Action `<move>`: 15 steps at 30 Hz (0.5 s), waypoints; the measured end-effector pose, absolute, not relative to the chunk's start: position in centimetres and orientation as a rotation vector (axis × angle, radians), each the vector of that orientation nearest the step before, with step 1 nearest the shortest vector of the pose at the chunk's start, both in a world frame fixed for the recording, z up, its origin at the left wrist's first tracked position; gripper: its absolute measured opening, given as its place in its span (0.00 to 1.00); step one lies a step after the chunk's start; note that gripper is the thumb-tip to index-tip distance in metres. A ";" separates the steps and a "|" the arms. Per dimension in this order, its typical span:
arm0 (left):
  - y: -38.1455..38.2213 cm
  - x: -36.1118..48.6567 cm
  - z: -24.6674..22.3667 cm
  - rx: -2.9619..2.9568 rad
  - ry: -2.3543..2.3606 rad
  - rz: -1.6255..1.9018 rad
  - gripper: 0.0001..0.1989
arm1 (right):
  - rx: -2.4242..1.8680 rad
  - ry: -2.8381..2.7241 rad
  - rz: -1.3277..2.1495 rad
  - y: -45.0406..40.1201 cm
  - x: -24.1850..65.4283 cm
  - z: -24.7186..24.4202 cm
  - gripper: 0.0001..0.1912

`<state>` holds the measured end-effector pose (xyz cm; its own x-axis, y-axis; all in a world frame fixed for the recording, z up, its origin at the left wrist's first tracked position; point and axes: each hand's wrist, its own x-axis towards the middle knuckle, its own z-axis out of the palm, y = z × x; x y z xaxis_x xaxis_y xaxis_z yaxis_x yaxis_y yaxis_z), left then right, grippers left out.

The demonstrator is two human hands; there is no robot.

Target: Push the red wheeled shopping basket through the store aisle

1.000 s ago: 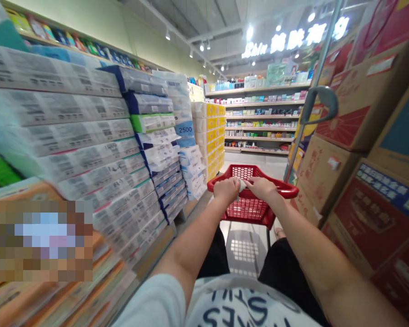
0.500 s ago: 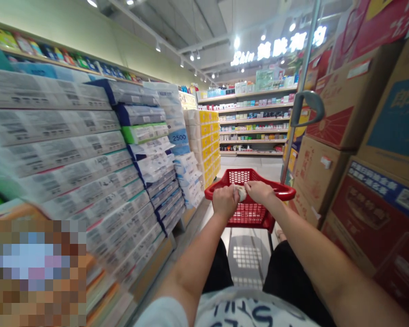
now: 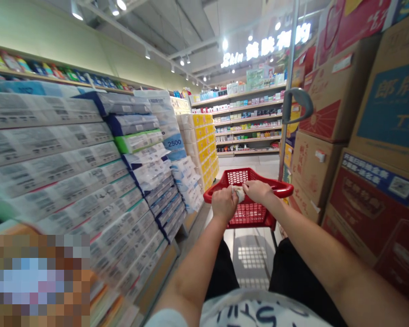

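Shelves [image 3: 255, 91] stand beyond the red cart [image 3: 247, 216] (cartons [image 3: 316, 175] right, white packs [image 3: 88, 181] left).

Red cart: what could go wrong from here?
Side scrape: the red cart could clip the stacked cartons on the right or wrapped packs on the left; both flank it.
Poor steering: the left hand and right hand sit close together near the middle of the handle, maybe giving little turning leverage.
Drop: the pale wad between the hands might slip.
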<state>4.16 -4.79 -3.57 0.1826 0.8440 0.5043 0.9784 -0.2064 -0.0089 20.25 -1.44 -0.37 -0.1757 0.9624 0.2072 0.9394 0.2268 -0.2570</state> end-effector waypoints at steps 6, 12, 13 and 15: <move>-4.3 3.7 -3.1 -2.144 -1.752 -0.492 0.18 | -1.789 -2.176 0.123 -1.4 20.2 -0.4 0.23; -3.5 3.3 -2.5 -2.187 -1.737 -0.411 0.18 | -1.804 -2.167 0.123 -1.6 20.1 -0.3 0.24; -4.0 3.3 -3.4 -2.145 -1.682 -0.556 0.19 | -1.802 -2.165 0.122 -1.6 20.1 -0.3 0.24; -5.0 3.1 -4.9 -2.123 -1.518 -0.760 0.21 | -1.801 -2.157 0.123 -1.5 20.1 -0.3 0.23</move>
<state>3.14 -4.96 -4.93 0.2546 0.7188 0.6469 0.9485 -0.3160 -0.0221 20.15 -1.47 -0.32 -0.1483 0.9698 0.1935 0.9416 0.1983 -0.2722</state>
